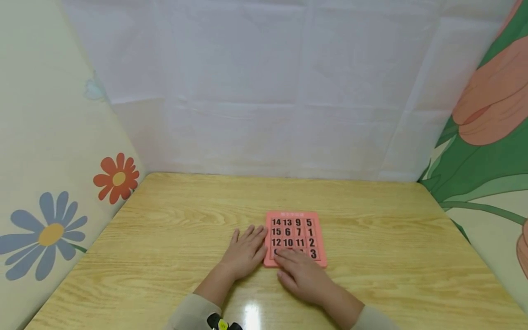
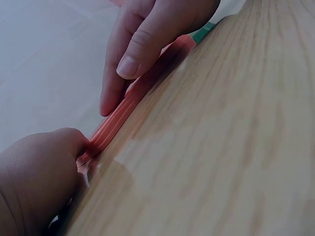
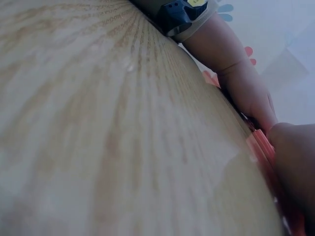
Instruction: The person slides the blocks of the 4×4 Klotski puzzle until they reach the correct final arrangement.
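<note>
A pink number sliding puzzle [image 1: 294, 232] lies flat on the wooden table, its tiles in several rows with 14, 13, 9, 5 along the top. My left hand [image 1: 244, 253] rests palm down beside its left edge, fingers extended and fingertips right at the frame. Over the bottom row lies my right hand [image 1: 304, 276], its fingers stretched across the tiles and hiding most of that row except the 3. In the left wrist view, the right hand [image 2: 157, 37] is low over the puzzle's pink side [image 2: 115, 125], while the left thumb is against the near corner.
The wooden table [image 1: 392, 238] extends around the puzzle on all sides. White sheeting [image 1: 264, 91] hangs behind its far edge. Walls painted with flowers flank it left and right. A dark strapped device [image 1: 222, 323] sits at the left sleeve.
</note>
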